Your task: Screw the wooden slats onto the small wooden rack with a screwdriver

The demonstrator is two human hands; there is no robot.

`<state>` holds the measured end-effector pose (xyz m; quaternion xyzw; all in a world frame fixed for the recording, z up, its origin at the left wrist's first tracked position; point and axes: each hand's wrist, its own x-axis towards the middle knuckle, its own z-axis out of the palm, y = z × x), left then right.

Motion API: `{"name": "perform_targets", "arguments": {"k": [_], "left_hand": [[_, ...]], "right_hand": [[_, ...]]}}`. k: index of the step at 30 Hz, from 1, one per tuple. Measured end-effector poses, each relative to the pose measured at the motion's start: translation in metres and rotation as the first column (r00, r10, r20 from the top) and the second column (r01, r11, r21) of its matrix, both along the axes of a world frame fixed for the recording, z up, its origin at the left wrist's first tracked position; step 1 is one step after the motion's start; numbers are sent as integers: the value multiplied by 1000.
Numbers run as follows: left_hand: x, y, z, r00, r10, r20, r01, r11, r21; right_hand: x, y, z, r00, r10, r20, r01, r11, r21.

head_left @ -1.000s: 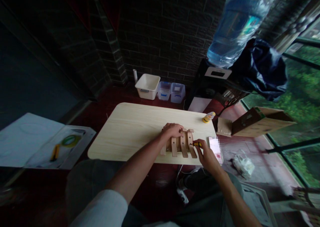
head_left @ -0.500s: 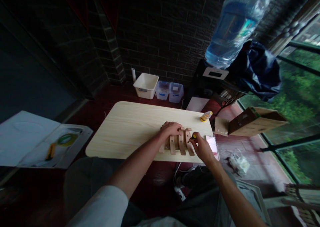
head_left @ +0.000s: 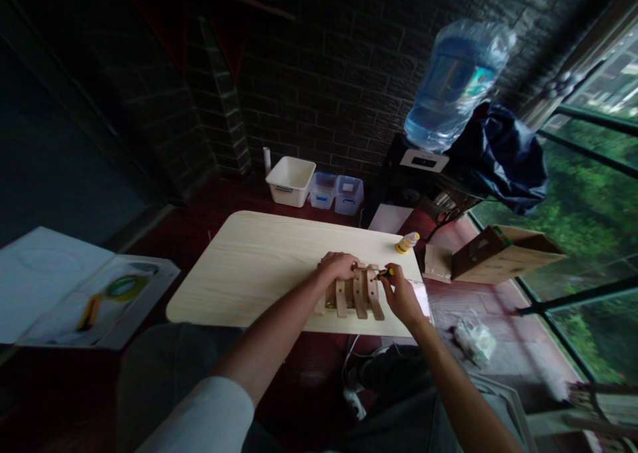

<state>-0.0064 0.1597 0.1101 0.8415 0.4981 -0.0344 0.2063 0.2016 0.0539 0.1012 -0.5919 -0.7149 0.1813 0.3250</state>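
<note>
A small slatted wooden piece (head_left: pixel 359 298), with curved strips and dark holes in them, lies near the front right of the pale table (head_left: pixel 259 260). My left hand (head_left: pixel 337 266) is closed over its far left side, fingertips curled onto the wood. Pinched in my right hand (head_left: pixel 401 292) is a short screwdriver (head_left: pixel 385 273) with a black and yellow handle. Its tip points left at the rightmost strip, close to a hole; whether it touches is too small to tell.
A small yellow-capped bottle (head_left: pixel 407 242) lies at the table's far right corner. A white and pink flat item (head_left: pixel 420 298) sits by the right edge. Beyond the table are a cream bin (head_left: pixel 292 186), clear bins (head_left: pixel 349 197) and a water dispenser (head_left: pixel 423 162). An open case (head_left: pixel 144 300) is at left.
The head view has tilted slightly, so the scene sits lower. The screwdriver has shifted a little toward the far part of the rightmost strip. My left hand keeps its hold on the wood.
</note>
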Motion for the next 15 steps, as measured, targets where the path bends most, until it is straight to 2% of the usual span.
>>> {"name": "perform_targets", "arguments": {"k": [5, 12, 15], "left_hand": [[-1, 2, -2, 999, 32, 2, -32, 999, -13], [2, 8, -10, 1000, 15, 3, -15, 1000, -24], [3, 9, -12, 1000, 25, 5, -25, 1000, -11]], "right_hand": [[4, 6, -10, 998, 50, 26, -50, 999, -21], [9, 12, 5, 979, 198, 48, -194, 978, -72], [8, 15, 7, 973, 219, 71, -213, 974, -81]]}}
